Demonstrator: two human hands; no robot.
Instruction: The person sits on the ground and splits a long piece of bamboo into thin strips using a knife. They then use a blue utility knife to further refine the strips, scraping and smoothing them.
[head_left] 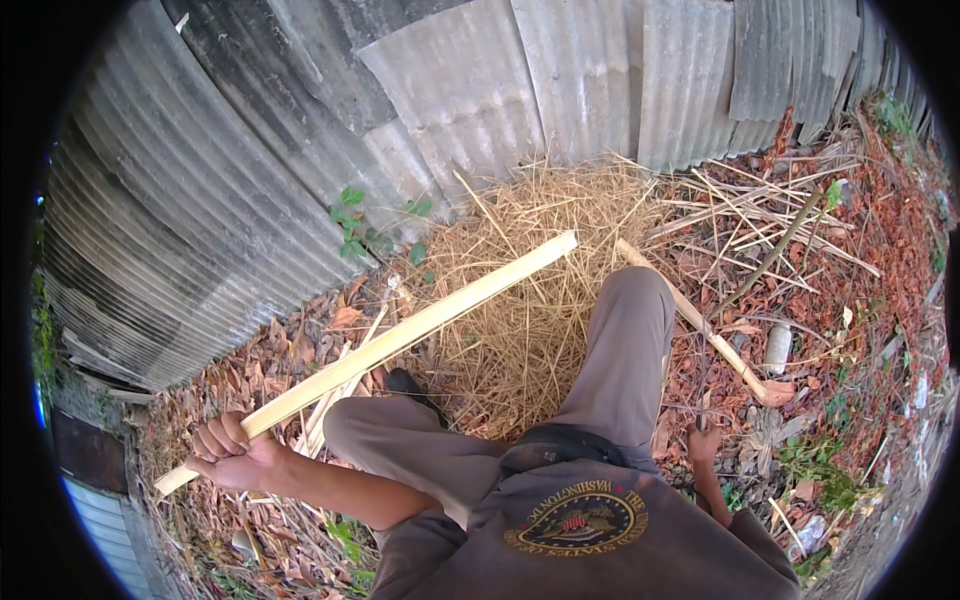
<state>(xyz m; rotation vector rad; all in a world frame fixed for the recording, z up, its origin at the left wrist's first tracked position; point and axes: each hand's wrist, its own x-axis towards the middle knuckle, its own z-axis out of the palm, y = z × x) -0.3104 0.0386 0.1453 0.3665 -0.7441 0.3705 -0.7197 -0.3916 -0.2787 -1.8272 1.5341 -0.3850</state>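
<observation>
Head view: left hand (232, 452) clenched around bamboo strip (400, 338); right hand (703, 441) grip unclear.

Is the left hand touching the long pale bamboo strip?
Touching. The head view shows the left hand with its fingers curled round the bamboo strip near its lower end.

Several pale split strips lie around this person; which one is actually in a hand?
The long flat strip slanting toward the straw pile: the left hand grips it near its lower end. The other strip, right of the raised leg, lies untouched on the leaves.
</observation>
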